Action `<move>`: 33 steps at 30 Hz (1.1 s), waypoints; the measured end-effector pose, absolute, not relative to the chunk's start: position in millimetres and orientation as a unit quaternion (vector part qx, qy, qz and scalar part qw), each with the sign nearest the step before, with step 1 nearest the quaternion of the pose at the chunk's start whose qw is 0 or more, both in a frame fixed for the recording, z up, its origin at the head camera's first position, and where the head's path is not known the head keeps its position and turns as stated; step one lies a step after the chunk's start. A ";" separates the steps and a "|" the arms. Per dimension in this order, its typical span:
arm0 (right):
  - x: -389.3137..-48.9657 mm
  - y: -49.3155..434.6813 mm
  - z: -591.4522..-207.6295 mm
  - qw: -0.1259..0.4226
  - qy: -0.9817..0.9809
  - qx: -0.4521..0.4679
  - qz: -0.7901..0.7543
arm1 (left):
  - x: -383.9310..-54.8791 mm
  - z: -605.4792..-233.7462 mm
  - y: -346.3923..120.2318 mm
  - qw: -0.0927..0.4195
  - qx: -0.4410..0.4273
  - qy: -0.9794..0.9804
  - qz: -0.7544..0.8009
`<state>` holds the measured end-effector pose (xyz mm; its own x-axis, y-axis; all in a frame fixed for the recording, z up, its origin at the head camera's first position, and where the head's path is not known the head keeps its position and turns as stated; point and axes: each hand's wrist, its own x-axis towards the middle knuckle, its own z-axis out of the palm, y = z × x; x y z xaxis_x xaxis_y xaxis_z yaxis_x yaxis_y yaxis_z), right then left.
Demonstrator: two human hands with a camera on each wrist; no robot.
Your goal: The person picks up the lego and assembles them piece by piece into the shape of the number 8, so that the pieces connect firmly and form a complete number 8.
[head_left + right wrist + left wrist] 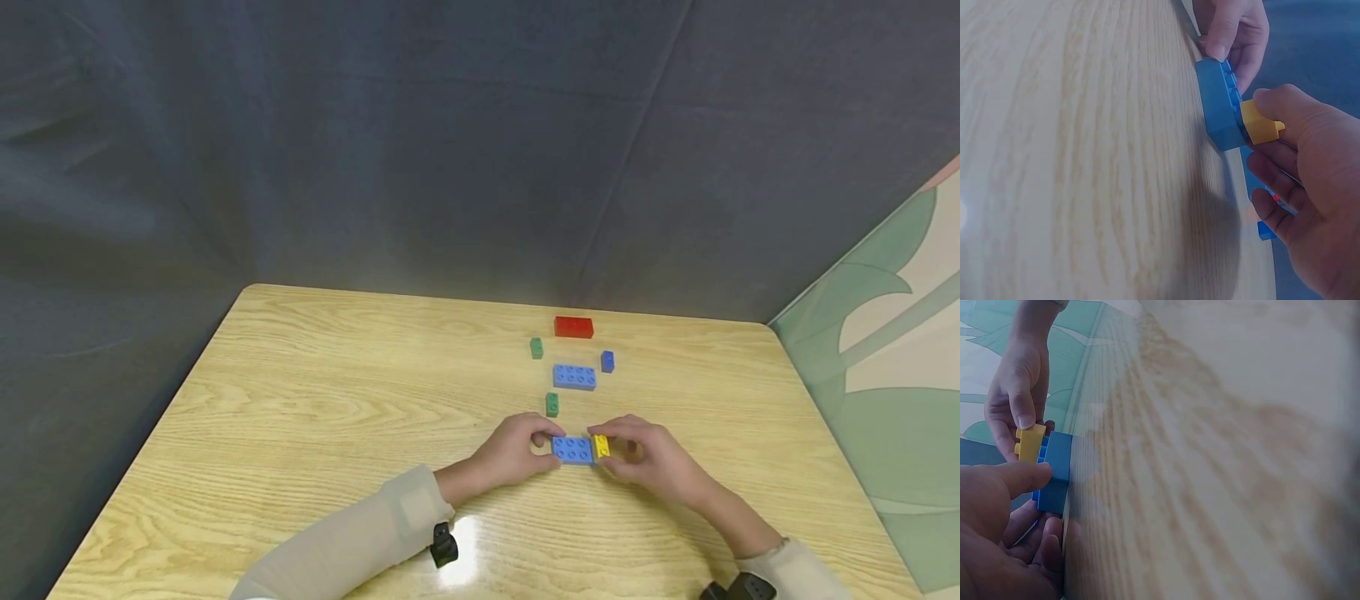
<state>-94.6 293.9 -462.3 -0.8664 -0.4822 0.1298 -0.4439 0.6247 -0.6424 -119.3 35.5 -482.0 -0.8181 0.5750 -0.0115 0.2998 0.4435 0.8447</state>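
Note:
My left hand (pixel 517 450) grips the left end of a long blue toy building brick (pixel 572 451) lying studs up on the table. With thumb and fingers my right hand (pixel 651 457) pinches a small yellow brick (pixel 601 447) at that brick's right end. From the right wrist view the yellow brick (pixel 1260 122) sits over the end studs of the blue brick (pixel 1219 109); whether it is fully seated I cannot tell. The left wrist view shows the left thumb (pixel 1032 477) against the blue brick's side (pixel 1055 472).
Behind the hands lie a green brick (pixel 552 405), a second long blue brick (pixel 574 377), a small dark blue brick (pixel 607 361), another green brick (pixel 536 348) and a red brick (pixel 573 327). A dark curtain (pixel 450 167) hangs beyond the wooden table (pixel 337 383).

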 end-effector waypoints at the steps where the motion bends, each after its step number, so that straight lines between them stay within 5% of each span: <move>1: -94.8 293.9 -462.5 0.028 0.902 -0.256 -0.347 | -119.3 -482.0 35.5 0.150 0.262 0.836 0.458; 33: -98.3 290.9 -460.4 0.048 0.907 -0.252 -0.333 | -119.7 -479.1 35.6 0.148 0.263 0.839 0.452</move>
<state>-98.3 290.9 -460.4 -0.8679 -0.4903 0.0804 -0.4261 0.6513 -0.6279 -119.7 35.6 -479.1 -0.8179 0.5753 -0.0112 0.3069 0.4525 0.8373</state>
